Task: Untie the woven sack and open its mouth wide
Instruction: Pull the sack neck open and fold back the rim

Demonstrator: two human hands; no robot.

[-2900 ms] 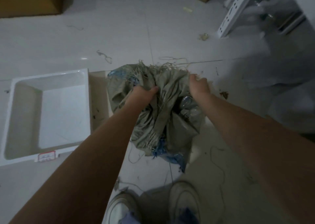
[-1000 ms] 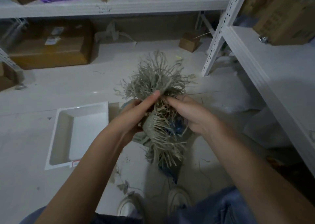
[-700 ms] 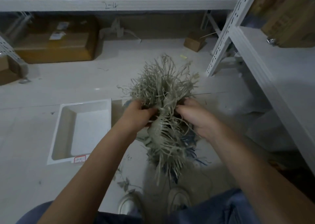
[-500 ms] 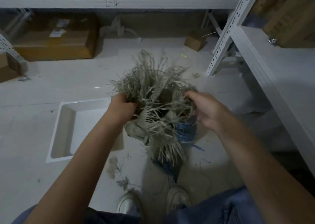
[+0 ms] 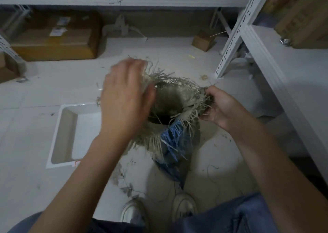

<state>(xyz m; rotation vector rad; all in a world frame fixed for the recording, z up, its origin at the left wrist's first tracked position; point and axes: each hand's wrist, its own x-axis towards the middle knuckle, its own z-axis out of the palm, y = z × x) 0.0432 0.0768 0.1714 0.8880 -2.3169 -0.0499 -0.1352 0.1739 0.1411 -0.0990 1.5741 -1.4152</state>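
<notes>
A white plastic tray (image 5: 71,133) lies just left of the woven sack (image 5: 168,126); the blurred left hand (image 5: 124,101), fingers spread, covers its frayed left rim; the right hand (image 5: 220,106) pinches the right rim; the sack stands upright, mouth gaping upward, on littered pale floor tiles (image 5: 26,144) between white metal shelving (image 5: 236,37).

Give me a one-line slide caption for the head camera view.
Two bare hands, left hand and right hand, spread the frayed mouth of a grey-and-blue woven sack beside a white rectangular tray.
</notes>
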